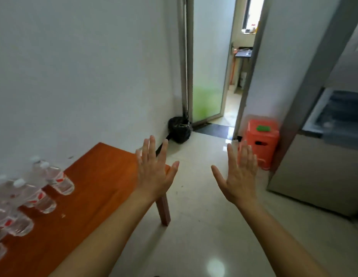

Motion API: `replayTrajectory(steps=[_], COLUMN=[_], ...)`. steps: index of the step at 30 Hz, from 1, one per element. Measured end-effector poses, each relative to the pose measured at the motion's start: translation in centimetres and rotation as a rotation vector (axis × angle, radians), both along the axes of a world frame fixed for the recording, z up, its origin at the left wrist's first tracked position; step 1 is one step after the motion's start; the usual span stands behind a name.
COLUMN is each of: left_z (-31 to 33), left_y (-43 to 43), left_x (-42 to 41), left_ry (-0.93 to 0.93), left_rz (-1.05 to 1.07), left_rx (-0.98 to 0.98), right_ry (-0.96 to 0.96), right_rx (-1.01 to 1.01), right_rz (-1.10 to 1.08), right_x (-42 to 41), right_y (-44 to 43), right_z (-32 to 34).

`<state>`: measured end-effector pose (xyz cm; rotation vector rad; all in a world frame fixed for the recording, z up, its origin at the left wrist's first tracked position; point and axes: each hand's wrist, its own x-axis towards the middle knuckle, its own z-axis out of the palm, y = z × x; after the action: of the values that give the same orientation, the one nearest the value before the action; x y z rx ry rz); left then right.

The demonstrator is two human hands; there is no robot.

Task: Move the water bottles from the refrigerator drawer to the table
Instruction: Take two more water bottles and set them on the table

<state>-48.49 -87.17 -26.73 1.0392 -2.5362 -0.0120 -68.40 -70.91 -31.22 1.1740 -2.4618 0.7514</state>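
Left hand [154, 172], right hand [239, 176]: raised, fingers spread, holding nothing. Clear plastic water bottles [28, 194]: upright on orange wooden table [90, 192]. Grey refrigerator [322, 156]: right, drawer open.

I see the orange-brown wooden tabletop [90, 196] filling the 8 o'clock part of my view, its far edge along the white wall. Clear water bottles [60, 181] with white caps and red labels stand upright on it in a tight cluster at its 9 o'clock side; blur keeps me from counting them. One table leg [163, 210] stands on the pale, glossy tiled floor [204, 226]. On that floor a black bag [179, 129] sits in the wall corner at 12 o'clock. An orange plastic stool [261, 144] stands at 2 o'clock with a small green thing [263, 128] on its top. The grey refrigerator [324, 166] stands at 3 o'clock, just beside the stool.
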Motion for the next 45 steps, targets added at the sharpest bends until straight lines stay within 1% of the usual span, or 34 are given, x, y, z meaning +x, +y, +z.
replayTrajectory(steps=[3,7,10,13,16,19,23,26,30,34,37,41,45], left_z=[0.2,-0.1,-0.7,-0.6,-0.3,0.2,-0.4,-2.0,-4.2,-5.2,-5.2,-5.2,-7.3], left_y=[2.2,4.3,5.7,7.9,10.2,12.8,16.5,18.6,21.1,23.1,24.3,25.5,25.7], left_x=[-8.5,-20.7,-30.6,-40.1,-49.0,-57.0,-65.6,-71.2,-78.3,-85.5,-90.7,-96.3,-99.4], left_ry=[0.023,0.057,0.094,0.076,0.023,-0.042,-0.141,-0.221,-0.284,-0.359,-0.459,-0.497,-0.558], left_rz=[-0.144,-0.294,-0.392,-0.471,-0.553,-0.631,-0.741,-0.78,-0.768,-0.718,-0.652,-0.554,-0.506], left_rx=[-0.075,-0.1,-0.079,-0.004,0.009,0.005,0.02,0.016,0.033,0.075,0.115,0.201,0.261], right_ry=[0.031,0.05,0.063,0.075,0.086,0.039,-0.03,-0.092,-0.162,-0.249,-0.317,-0.321,-0.367], right_rx=[-0.044,-0.03,0.024,0.071,0.151,0.169,0.197,0.199,0.222,0.215,0.309,0.4,0.509], right_rz=[-0.115,-0.254,-0.358,-0.464,-0.538,-0.644,-0.801,-0.856,-0.857,-0.789,-0.694,-0.583,-0.498], right_x=[-6.7,-16.1,-23.4,-30.4,-36.9,-42.5,-48.5,-53.1,-60.6,-69.3,-75.2,-83.0,-88.2], right_y=[4.5,9.1,12.0,14.7,17.8,21.4,26.7,29.8,32.6,34.4,35.1,35.4,34.1], right_z=[0.0,0.3,0.8,1.3,2.1,2.7,2.0,0.6,-1.6,-2.8,-2.8,-2.9,-4.2])
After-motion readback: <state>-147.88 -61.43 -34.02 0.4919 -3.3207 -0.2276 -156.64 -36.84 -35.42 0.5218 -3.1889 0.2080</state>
